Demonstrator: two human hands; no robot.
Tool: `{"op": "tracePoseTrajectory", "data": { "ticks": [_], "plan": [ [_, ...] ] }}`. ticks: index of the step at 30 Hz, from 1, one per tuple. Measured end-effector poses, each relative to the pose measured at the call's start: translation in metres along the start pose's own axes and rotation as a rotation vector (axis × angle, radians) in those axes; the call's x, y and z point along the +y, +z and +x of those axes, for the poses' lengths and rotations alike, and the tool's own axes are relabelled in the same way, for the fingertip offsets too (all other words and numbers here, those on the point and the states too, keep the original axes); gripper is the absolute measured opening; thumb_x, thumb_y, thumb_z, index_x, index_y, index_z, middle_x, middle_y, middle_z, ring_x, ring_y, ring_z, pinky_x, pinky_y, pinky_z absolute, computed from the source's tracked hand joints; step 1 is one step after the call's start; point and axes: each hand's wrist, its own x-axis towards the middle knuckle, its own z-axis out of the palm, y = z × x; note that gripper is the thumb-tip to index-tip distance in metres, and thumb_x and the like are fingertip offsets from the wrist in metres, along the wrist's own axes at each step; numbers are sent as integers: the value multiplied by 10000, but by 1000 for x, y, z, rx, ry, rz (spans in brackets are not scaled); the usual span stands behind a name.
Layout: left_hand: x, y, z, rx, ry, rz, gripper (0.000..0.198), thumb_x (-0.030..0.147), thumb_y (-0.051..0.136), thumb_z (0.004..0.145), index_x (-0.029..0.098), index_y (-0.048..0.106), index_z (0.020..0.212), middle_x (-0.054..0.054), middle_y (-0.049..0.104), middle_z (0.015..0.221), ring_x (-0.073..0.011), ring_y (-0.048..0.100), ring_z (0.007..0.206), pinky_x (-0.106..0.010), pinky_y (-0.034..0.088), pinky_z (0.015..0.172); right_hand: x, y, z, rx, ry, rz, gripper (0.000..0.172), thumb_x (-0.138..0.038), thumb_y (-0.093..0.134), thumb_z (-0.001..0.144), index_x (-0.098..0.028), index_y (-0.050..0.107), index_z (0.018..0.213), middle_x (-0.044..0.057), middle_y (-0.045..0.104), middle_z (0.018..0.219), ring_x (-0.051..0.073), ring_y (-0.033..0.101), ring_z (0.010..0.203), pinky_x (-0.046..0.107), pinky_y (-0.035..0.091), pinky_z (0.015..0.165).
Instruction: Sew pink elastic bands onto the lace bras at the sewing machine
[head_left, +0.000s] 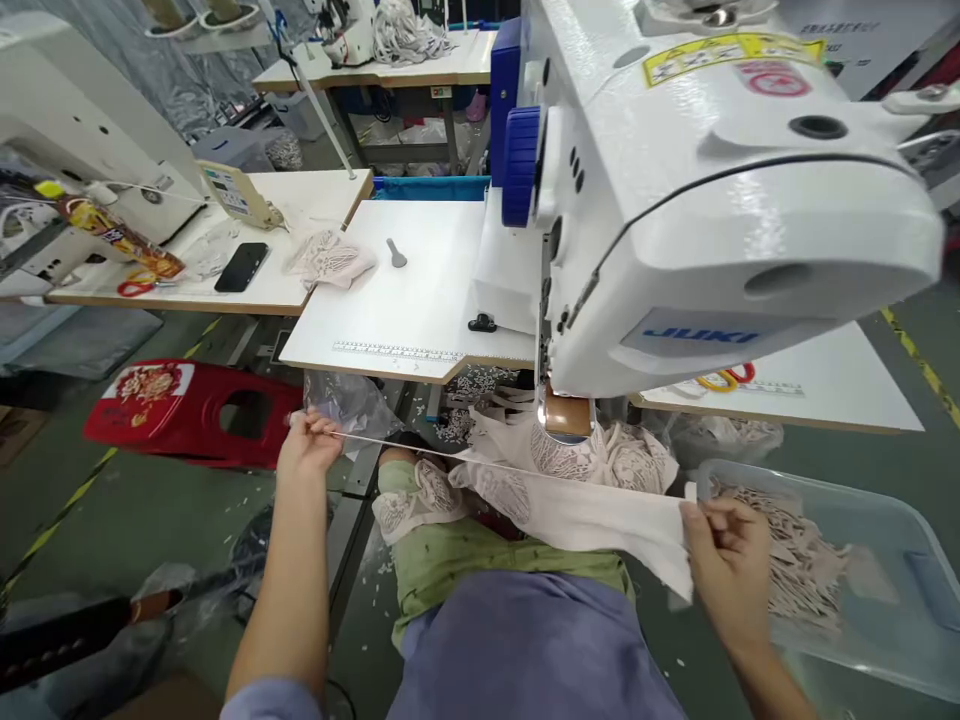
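Observation:
My left hand [309, 445] is closed in a pinch on the end of a thin pale elastic strip [420, 449], pulled out to the left. My right hand [726, 570] is closed on the other end, gripping a pale pink fabric piece with lace [592, 515] that lies across my lap. The strip stretches taut between both hands, passing under the head of a white sewing machine [720, 190]. More lace pieces [600, 450] bunch beneath the machine's needle area.
A clear plastic bin [885, 520] with several pink fabric pieces stands at the right. The white sewing table [405, 300] carries a ruler strip. A red plastic stool [187, 405] lies left. A phone [241, 267], scissors and lace sit on the neighbouring table.

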Motion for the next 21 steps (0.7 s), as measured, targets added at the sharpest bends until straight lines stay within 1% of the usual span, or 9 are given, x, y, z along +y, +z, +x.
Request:
{"op": "tracePoseTrajectory", "data": {
  "ticks": [2,4,6,8,10,12,15,18,21],
  "plan": [
    [6,3,-5,-14,46,34,336,169,541,951,185,402,646,137,272,412,-12,217,287,-101,250,355,1,1,2,-24,56,-20,446,-617,705,741,-218,543,857,-44,477,651,106,466,488,217,395,422],
    [-3,10,-19,-75,57,101,316,209,533,961,185,449,657,139,251,406,-14,197,291,-101,220,345,0,7,3,-180,82,-44,432,-624,690,739,-219,580,841,-8,554,668,140,534,540,240,443,458],
    [-27,20,-42,-204,-5,214,245,227,618,909,173,542,682,131,295,417,-20,233,315,-122,212,345,-8,21,1,-443,76,-74,391,-605,661,765,-220,632,828,39,652,716,184,609,614,272,491,514],
    [-58,32,-70,-386,-131,362,203,234,755,792,142,619,674,93,392,441,-36,307,354,-154,231,359,-20,39,-4,-687,30,-96,342,-556,615,820,-223,687,849,73,720,831,215,662,730,300,530,614],
    [-85,41,-98,-546,-218,457,262,316,814,723,116,661,651,90,367,422,-34,267,369,-172,206,379,-36,58,-9,-849,-28,-101,324,-509,568,874,-224,719,905,74,737,891,217,668,785,306,527,672],
    [-101,47,-124,-728,-223,591,312,396,803,710,114,682,651,71,395,444,-43,277,408,-189,205,413,-51,73,-10,-936,-68,-64,347,-499,533,910,-213,721,968,64,729,866,198,650,753,289,503,653],
    [-107,51,-148,-1000,-55,895,342,454,646,819,147,659,669,21,502,567,-90,388,523,-218,272,492,-68,82,-4,-1002,-91,15,393,-523,516,930,-190,707,1014,50,706,827,165,604,683,262,456,596],
    [-107,54,-157,-1110,109,1131,372,404,529,882,172,538,591,36,427,563,-102,363,548,-236,250,513,-80,80,6,-1047,-165,2,337,-480,536,939,-194,710,975,34,702,815,150,583,677,249,423,592],
    [-112,55,-154,-1197,169,1263,369,348,486,898,185,490,567,54,358,522,-99,321,509,-244,218,496,-85,75,14,-1136,-307,-101,245,-373,536,955,-209,705,889,19,692,785,148,593,697,246,410,613]
  ]
}}
